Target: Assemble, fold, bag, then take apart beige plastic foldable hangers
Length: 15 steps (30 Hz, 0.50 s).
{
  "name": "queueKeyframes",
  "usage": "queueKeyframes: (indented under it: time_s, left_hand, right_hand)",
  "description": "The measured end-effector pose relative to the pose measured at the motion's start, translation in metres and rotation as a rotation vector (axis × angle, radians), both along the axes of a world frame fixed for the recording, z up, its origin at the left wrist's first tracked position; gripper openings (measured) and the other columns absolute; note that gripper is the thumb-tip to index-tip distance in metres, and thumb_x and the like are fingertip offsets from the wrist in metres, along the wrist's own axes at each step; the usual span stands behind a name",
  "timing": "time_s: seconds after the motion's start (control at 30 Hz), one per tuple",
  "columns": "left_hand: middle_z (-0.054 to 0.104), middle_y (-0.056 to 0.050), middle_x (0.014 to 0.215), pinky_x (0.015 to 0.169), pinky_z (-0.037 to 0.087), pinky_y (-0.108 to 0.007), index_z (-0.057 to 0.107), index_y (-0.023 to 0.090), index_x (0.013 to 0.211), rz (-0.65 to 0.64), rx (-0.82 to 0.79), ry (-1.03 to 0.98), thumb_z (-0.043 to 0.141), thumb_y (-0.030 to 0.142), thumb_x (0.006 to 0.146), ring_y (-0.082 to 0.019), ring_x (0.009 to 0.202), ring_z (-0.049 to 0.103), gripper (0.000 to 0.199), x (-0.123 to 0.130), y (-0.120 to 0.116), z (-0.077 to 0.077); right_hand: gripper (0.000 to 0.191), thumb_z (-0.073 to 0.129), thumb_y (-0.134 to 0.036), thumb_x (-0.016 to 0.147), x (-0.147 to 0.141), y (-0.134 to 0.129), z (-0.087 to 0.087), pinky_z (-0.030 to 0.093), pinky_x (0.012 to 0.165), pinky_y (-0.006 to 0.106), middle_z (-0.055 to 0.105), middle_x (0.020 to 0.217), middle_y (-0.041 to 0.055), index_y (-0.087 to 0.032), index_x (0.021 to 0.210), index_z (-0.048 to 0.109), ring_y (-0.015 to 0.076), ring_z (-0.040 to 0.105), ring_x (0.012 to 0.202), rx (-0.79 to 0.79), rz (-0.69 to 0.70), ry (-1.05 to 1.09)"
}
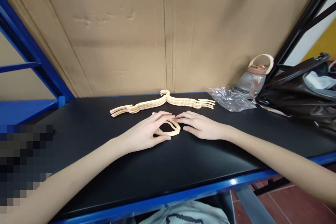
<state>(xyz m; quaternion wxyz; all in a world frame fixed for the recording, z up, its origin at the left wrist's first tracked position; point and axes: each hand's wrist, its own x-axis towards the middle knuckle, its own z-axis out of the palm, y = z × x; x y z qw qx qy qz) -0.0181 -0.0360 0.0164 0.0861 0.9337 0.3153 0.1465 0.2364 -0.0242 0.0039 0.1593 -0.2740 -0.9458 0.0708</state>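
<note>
Lightly, left hand (147, 130) clasped around smooth cream loop (172, 133), spread right hand (200, 126) alongside.

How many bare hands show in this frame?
2: the left hand, at the cream loop's left side, and the right hand, at its right. The pixelated patch at far left could hide more.

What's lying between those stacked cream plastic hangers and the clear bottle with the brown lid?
A crumpled clear plastic wrapper lies between the hangers and the bottle, as the head view shows.
</note>
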Motion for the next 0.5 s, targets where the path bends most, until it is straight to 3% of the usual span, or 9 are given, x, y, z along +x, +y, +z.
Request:
queueKeyframes:
  time_s: [0.2,0.33,0.4,0.5]
  left_hand:
    - [0.054,-0.007,0.131,0.104,0.036,-0.041,0.052,0.024,0.127,0.011,0.104,0.06,0.053,0.047,0.091,-0.026,0.122,0.046,0.043,0.002,0.004,0.0]
    - [0.058,-0.009,0.121,0.093,0.042,-0.039,0.05,0.021,0.131,0.066,0.115,0.17,0.05,0.056,0.089,-0.027,0.111,0.053,0.055,-0.001,0.003,0.007]
    - [0.059,-0.01,0.116,0.088,0.043,-0.038,0.05,0.021,0.133,0.119,0.117,0.218,0.05,0.058,0.087,-0.028,0.106,0.055,0.059,-0.007,0.001,0.012]
    - [0.063,-0.007,0.107,0.083,0.046,-0.035,0.06,0.023,0.12,0.187,0.11,0.236,0.051,0.052,0.087,-0.026,0.097,0.06,0.045,-0.024,0.002,0.018]
  right_hand:
    - [0.047,0.043,-0.013,0.096,0.0,0.0,0.002,0.036,0.107,0.043,0.053,0.137,0.0042,-0.027,0.14,0.043,0.0193,0.044,0.127,-0.092,0.058,0.02]
    - [0.051,0.048,-0.022,0.095,0.001,-0.002,0.003,0.039,0.105,0.043,0.053,0.135,0.0078,-0.024,0.144,0.035,0.0206,0.047,0.124,-0.095,-0.001,0.063]
    - [0.05,0.049,-0.026,0.095,0.003,-0.002,0.004,0.04,0.105,0.042,0.053,0.134,0.0084,-0.023,0.143,0.036,0.0212,0.048,0.124,-0.096,-0.032,0.072]
    - [0.043,0.05,-0.029,0.095,0.006,-0.001,0.007,0.04,0.104,0.042,0.054,0.132,0.0079,-0.024,0.138,0.044,0.0217,0.049,0.122,-0.108,-0.048,0.054]
